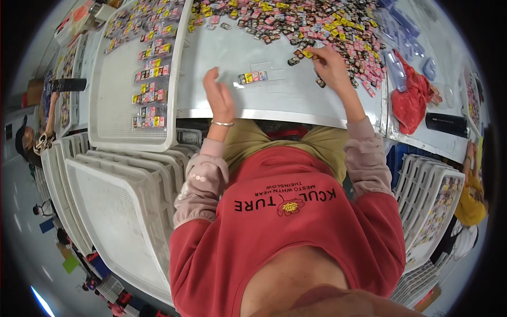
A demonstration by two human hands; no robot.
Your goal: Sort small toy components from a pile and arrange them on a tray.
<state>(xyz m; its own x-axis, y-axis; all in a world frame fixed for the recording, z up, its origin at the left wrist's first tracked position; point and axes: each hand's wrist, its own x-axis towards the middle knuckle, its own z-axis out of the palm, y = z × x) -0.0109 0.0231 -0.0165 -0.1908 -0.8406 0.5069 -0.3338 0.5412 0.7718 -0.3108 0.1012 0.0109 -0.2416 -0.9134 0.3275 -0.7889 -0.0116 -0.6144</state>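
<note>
My left hand is raised over the white tabletop with its fingers stretched out and nothing in them. To its right lies a clear plastic holder, with a short row of small coloured blocks in yellow, pink and pale tones along its near side. The thumb and forefinger of my right hand pinch a small yellow block at the near edge of a big loose pile. That pile mixes pink, black, yellow and grey blocks. A few dark blocks lie beside and below my right fingers.
On the left, a white perforated tray carries rows of filled clear holders. Stacked white trays stand below it. At right are a red plastic bag, clear plastic pieces and a black cylinder. Other people work at both sides.
</note>
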